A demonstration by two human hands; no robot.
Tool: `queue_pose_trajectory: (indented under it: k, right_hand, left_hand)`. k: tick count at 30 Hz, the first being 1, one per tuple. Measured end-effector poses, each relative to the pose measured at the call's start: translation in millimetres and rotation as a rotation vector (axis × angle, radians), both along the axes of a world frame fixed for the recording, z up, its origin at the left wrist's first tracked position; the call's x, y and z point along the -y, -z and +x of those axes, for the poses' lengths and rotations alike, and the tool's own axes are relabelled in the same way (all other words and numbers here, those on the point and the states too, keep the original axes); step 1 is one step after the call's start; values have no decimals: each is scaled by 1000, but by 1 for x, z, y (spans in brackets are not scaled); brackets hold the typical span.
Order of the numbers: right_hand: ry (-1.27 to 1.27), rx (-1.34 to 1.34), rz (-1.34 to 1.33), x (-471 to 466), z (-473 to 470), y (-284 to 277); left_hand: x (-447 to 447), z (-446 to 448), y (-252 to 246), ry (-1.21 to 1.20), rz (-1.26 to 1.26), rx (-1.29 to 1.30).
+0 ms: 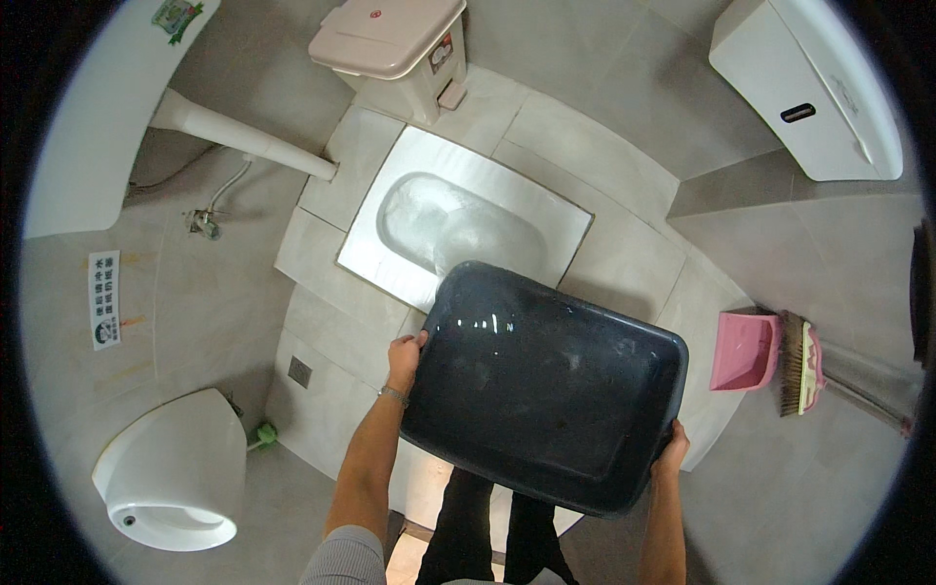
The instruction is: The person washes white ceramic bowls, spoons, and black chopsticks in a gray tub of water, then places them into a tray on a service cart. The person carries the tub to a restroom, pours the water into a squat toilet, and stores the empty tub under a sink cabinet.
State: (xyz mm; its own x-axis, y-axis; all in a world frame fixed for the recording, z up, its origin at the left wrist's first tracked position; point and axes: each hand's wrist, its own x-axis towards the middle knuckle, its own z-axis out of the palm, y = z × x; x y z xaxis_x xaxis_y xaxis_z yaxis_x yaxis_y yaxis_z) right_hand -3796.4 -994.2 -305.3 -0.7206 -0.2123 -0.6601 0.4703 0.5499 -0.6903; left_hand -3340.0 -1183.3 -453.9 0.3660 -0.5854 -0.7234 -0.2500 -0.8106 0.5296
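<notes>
A large dark rectangular plastic tub point(541, 387) is held tilted over the near edge of a squat toilet point(468, 219) set in the floor. Clear water runs from the tub's far left corner into the toilet bowl. My left hand point(406, 360) grips the tub's left rim. Around the right rim, near the lower corner, my right hand point(670, 450) is closed, its fingers partly hidden under the tub. My black-trousered legs show below the tub.
A pink-lidded pedal bin point(387, 36) stands beyond the toilet. At left are a urinal point(175, 475), a white pipe point(248, 135) and a valve point(205, 223). At right are a pink dustpan point(744, 351), a broom point(801, 364) and a wall-mounted dispenser point(819, 88).
</notes>
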Motion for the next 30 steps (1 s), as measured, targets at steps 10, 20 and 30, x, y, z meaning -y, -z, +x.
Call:
queue_pose_trajectory:
  k: [10, 20, 30]
  right_hand:
    - [-2, 4, 36, 8, 0, -6]
    - [-79, -78, 73, 31, 3, -29]
    - [-142, -91, 174, 48, 5, -39]
  left_hand:
    - [9, -1, -5, -8, 10, -60]
    - [-1, 10, 13, 29, 33, -90]
    - [-1, 22, 10, -53, 88, -116]
